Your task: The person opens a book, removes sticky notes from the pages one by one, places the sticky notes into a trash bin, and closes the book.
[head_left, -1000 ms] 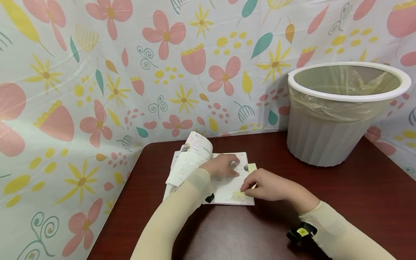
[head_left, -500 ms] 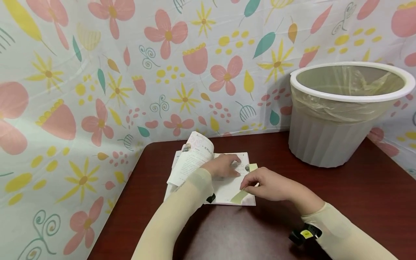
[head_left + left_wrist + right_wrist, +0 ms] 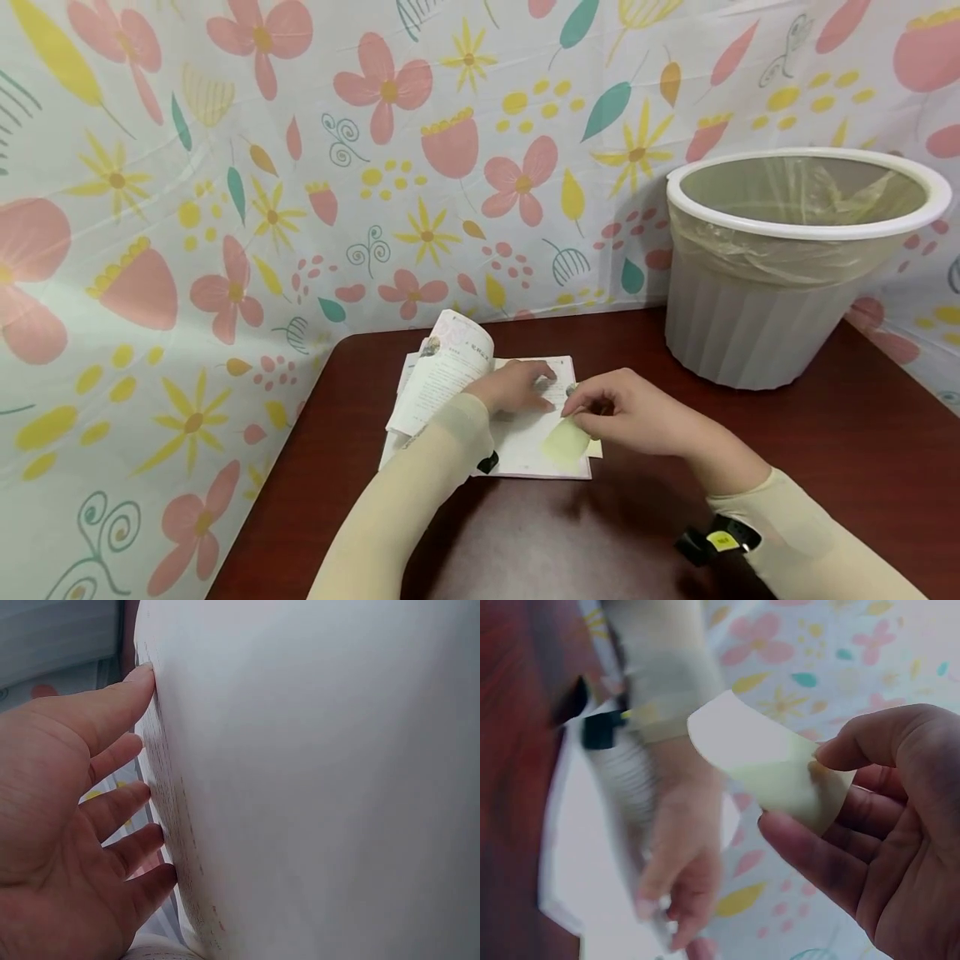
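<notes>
An open book (image 3: pixel 517 446) lies on the table, a curled page (image 3: pixel 442 375) standing up on its left side. My left hand (image 3: pixel 517 386) rests on the right-hand page with its fingers spread. In the left wrist view the fingertips (image 3: pixel 161 881) touch the printed page (image 3: pixel 300 787). Over the lower right of the book, my right hand (image 3: pixel 637 412) pinches a pale yellow sticky note (image 3: pixel 566 440). The right wrist view has this note (image 3: pixel 787 780) bent between thumb and fingers, raised off the paper. A second yellow slip (image 3: pixel 595 449) shows at the book's right edge.
A grey bin (image 3: pixel 757 325) with a white rim and a clear liner stands on the dark red table (image 3: pixel 525 542), back right. Flower-printed cloth (image 3: pixel 450 167) hangs behind and to the left.
My right hand has risen slightly, and the sticky note has turned from a narrow strip at the page's lower right to a broader face. The left hand stays on the book.
</notes>
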`<state>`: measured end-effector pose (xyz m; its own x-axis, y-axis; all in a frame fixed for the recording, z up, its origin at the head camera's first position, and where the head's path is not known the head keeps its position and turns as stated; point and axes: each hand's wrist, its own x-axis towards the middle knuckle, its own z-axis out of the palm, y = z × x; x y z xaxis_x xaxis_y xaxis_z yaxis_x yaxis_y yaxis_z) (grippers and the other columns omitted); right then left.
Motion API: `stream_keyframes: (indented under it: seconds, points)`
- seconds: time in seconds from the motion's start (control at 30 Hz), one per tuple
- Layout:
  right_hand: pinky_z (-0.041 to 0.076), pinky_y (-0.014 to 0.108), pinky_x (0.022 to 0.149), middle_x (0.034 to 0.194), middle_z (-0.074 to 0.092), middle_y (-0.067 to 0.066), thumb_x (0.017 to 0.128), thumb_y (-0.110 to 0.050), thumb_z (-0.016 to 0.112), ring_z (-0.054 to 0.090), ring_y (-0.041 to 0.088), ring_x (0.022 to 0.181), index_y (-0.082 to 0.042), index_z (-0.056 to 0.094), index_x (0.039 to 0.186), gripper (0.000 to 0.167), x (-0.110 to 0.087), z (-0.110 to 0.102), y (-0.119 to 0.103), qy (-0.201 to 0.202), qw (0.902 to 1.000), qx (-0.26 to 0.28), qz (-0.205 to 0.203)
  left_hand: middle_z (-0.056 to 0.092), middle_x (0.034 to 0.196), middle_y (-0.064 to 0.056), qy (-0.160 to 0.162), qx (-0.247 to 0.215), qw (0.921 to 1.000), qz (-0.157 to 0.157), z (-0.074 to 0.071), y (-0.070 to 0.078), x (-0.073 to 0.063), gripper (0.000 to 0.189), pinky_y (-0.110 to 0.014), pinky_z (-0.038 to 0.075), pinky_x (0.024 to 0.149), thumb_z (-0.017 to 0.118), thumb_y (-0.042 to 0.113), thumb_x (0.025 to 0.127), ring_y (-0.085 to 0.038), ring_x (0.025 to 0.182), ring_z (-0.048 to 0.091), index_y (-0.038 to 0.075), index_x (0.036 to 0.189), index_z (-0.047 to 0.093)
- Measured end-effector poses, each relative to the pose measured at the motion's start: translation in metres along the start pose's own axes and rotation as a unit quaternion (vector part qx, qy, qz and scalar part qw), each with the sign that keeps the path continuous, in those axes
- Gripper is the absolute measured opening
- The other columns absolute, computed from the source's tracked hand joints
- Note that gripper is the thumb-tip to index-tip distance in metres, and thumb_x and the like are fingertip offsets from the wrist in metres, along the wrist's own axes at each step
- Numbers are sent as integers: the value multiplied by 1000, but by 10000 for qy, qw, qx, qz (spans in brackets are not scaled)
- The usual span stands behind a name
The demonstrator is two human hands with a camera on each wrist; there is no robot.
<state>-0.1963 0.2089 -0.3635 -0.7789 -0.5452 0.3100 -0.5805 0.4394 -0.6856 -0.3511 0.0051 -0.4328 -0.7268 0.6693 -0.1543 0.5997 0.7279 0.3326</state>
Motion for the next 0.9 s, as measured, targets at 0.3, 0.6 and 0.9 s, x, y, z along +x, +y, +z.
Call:
stream_keyframes:
  seconds: [0.3, 0.6, 0.9]
  points:
    - [52, 19, 61, 90, 75, -15, 90, 4, 73, 62, 1, 70, -27, 77, 101, 33, 5, -58, -58, 282, 9879, -438, -1459, 60, 147, 6, 44, -26, 10000, -34, -2, 0, 1, 54, -33, 41, 118, 76, 44, 92, -15, 142, 50, 29, 140, 59]
    - [46, 21, 50, 69, 69, -5, 86, 17, 66, 58, 6, 56, -13, 76, 97, 33, 32, -157, -114, 375, 9817, -947, -1607, 58, 149, 9, -1, -63, 10000, 9, -3, -5, -1, 54, -33, 39, 119, 75, 45, 92, -16, 144, 48, 31, 142, 58]
    - [60, 28, 58, 80, 73, 8, 95, 12, 54, 71, 21, 58, 9, 68, 95, 15, 78, -241, -124, 1253, 9897, 505, -479, 59, 147, 7, 69, -45, 10000, 10, -6, -5, -2, 53, -31, 41, 117, 76, 42, 92, -15, 142, 50, 28, 140, 59]
